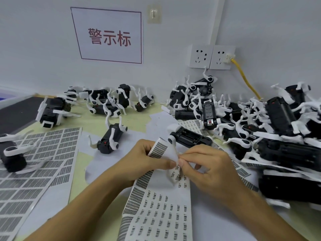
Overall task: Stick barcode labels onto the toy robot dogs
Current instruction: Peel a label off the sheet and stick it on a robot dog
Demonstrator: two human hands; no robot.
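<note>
Here, from the left: spare label sheets (43,153) lie flat on the table (97,122), within reach. The left hand (147,160) curls round a folded barcode label sheet (161,206), bending it so a label edge lifts. The right hand (206,164) pinches at that fold, apparently peeling. One toy robot dog (189,136) waits belly-up just behind; a heaped pile of dogs (269,122) sits right.

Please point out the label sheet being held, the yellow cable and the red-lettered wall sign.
label sheet (159,148), head view, on its curled upper part by the left hand.
yellow cable (246,79), head view, mid-length below the socket.
wall sign (109,36), head view, on its red lettering.
</note>
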